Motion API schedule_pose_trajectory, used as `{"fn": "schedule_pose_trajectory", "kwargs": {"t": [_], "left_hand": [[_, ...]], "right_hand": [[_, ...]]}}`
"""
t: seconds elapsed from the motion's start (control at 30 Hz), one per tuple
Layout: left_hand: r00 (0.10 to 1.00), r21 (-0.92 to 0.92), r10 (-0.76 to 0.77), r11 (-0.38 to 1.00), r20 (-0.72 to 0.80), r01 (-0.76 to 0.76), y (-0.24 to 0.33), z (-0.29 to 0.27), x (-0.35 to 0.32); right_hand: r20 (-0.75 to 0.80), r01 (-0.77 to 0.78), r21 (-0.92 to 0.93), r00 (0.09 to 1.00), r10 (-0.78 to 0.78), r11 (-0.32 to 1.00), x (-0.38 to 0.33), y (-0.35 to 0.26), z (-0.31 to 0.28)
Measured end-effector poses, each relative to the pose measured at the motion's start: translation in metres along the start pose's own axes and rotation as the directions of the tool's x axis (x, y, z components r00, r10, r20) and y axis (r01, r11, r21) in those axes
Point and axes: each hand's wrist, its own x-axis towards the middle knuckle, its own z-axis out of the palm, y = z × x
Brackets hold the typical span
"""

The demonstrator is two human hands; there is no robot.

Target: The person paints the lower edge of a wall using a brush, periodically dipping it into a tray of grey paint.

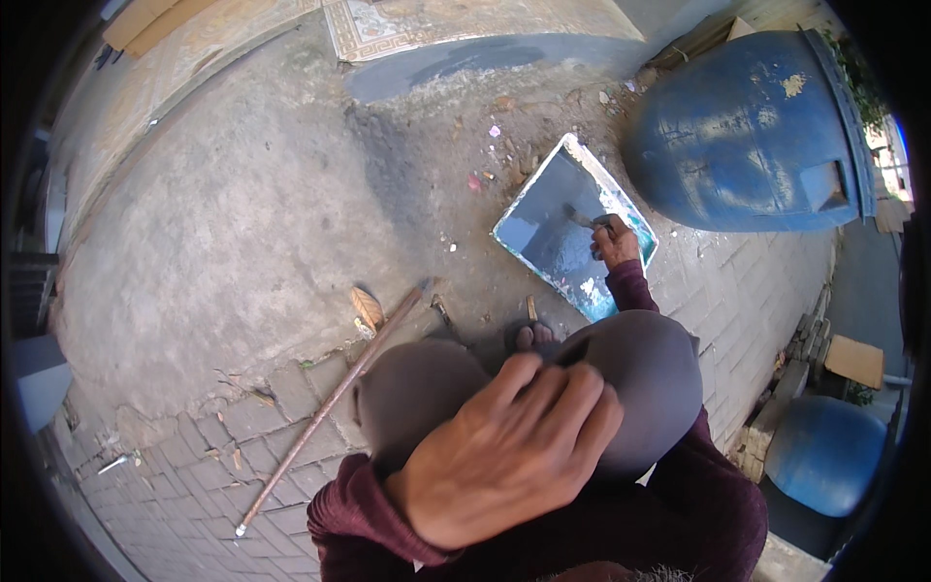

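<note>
My right hand [615,242] is closed around a paintbrush [579,215]. Its bristle end points left and lies over a shiny blue-grey surface inside a white-rimmed rectangular tray or panel [536,225], which has white and turquoise smears toward its right side and lower corner. Whether that surface is liquid or solid I cannot tell. Close to the camera, my left hand [504,451] is raised in front of my knees, slightly blurred, with its fingers curled in. The back of that hand hides its fingertips and anything between them.
A large blue plastic barrel [747,131] lies beyond the tray to the right; a second blue container [826,454] stands lower right. Left of my knees, a rusty rod [335,400] lies across the paving, near a dry leaf [367,308]. A tiled step [465,24] runs along the back.
</note>
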Motion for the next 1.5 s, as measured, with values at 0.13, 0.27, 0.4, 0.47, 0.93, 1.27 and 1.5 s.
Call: {"fn": "schedule_pose_trajectory", "kwargs": {"t": [0.13,0.27,0.4,0.47,0.93,1.27,1.5], "left_hand": [[0.999,-0.228,-0.015,0.973,0.043,0.024,-0.028,-0.011,0.005],[0.992,-0.282,-0.117,0.951,0.055,0.128,-0.045,-0.016,0.000],[0.956,-0.150,-0.289,0.945,0.038,0.292,-0.042,-0.026,-0.017],[0.886,-0.163,-0.463,0.872,0.030,0.462,-0.034,-0.039,-0.027],[0.550,-0.092,-0.835,0.549,-0.017,0.831,0.007,-0.024,0.040],[0.654,0.080,-0.757,0.652,0.000,0.754,0.013,-0.029,0.072],[0.494,-0.153,-0.867,0.497,-0.064,0.854,-0.006,-0.025,0.056]], "right_hand": [[-0.001,-0.051,0.338,0.999,0.054,0.940,-0.010,-0.005,-0.003],[0.006,-0.135,0.709,0.983,0.186,0.692,-0.005,0.001,-0.011],[-0.055,0.001,0.774,0.996,0.065,0.633,0.036,-0.031,-0.021],[-0.082,0.068,0.765,0.997,-0.008,0.641,0.073,-0.056,-0.005],[-0.299,0.367,0.639,0.928,-0.221,0.676,0.240,-0.030,0.047],[-0.047,0.383,0.595,0.894,-0.446,0.706,0.206,-0.069,0.061],[-0.385,0.455,0.544,0.882,-0.272,0.705,0.262,-0.025,0.021]]}}
